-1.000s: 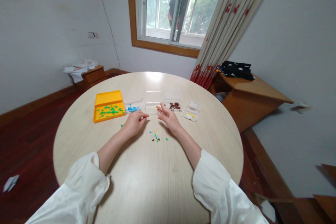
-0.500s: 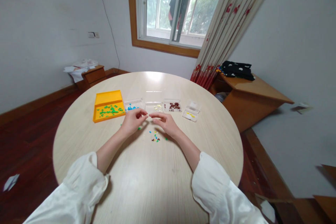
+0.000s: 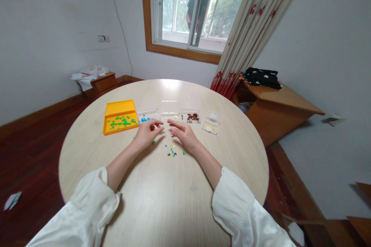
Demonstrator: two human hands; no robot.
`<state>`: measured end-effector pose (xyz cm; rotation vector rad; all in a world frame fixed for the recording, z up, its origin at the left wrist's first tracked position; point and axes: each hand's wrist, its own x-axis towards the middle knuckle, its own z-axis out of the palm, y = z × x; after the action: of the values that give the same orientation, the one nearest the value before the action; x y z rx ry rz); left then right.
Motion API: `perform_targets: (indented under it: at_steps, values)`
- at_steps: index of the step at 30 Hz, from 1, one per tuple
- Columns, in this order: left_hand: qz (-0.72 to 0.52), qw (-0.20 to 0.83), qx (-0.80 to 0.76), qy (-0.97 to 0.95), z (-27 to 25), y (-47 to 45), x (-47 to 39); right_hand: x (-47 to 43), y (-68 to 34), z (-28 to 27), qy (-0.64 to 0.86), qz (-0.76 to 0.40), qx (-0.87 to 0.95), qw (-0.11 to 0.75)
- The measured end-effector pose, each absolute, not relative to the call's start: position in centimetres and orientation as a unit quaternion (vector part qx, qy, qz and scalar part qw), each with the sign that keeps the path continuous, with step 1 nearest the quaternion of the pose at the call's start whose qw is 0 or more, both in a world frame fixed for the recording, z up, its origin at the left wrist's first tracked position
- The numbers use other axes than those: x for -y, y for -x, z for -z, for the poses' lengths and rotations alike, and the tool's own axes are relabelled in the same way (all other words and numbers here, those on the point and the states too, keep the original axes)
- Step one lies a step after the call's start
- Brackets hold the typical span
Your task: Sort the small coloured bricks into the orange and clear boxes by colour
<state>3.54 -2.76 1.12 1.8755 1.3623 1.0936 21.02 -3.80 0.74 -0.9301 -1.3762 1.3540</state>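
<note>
My left hand (image 3: 147, 134) hovers over the table, its index finger and thumb a little apart; I see nothing between them. Facing it across a narrow gap, my right hand (image 3: 185, 135) has its fingers stretched and parted. Just beyond the fingertips sits a clear plastic box (image 3: 166, 115) with pale pieces (image 3: 176, 117) in it. Below and between the hands lie several tiny loose pieces, among them a blue piece (image 3: 165, 146), a brown piece (image 3: 169, 154) and a green piece (image 3: 183, 153). Another green piece (image 3: 154, 141) lies beside my left wrist.
An open yellow box (image 3: 119, 107) with green pieces stands at the left. Clear boxes hold blue pieces (image 3: 146, 119), brown pieces (image 3: 193, 117) and yellow pieces (image 3: 210, 126). The round table (image 3: 162, 200) carries everything. A wooden cabinet (image 3: 255, 119) stands at the right.
My hands, whose fingertips nearly met over something tiny and pale, have drawn apart. The right fingers have spread and moved slightly right; the left index finger has lifted from the thumb.
</note>
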Motion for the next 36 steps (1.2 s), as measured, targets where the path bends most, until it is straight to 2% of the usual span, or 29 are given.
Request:
perform_targets:
  at_steps: [5,10,14,20,25,28,36]
  values:
    - [-0.428,0.281,-0.531,-0.675,-1.0,-3.3,2.4,3.6,-21.3,-1.1,0.351,-0.648,0.443,0.511]
    - [-0.424,0.219,-0.581,-0.659,-1.7,-2.1,1.7,3.6,-21.6,-1.1,0.340,-0.669,0.433,0.499]
    - [-0.346,0.194,-0.628,-0.670,-2.3,-0.4,1.4,3.5,-21.6,-1.0,0.333,-0.679,0.428,0.495]
    - [-0.192,0.271,-0.575,-0.747,-2.9,0.4,2.0,3.5,-21.5,-1.1,0.335,-0.678,0.438,0.486]
    - [-0.159,0.242,-0.555,-0.780,-2.6,-0.2,2.2,3.6,-21.5,-1.3,0.342,-0.685,0.421,0.487]
    - [-0.177,0.238,-0.544,-0.785,-2.3,-0.6,2.1,3.5,-21.5,-1.2,0.345,-0.685,0.430,0.476]
    - [-0.321,0.256,-0.485,-0.772,-1.6,-2.5,2.6,3.9,-21.1,-1.0,0.320,-0.697,0.491,0.412]
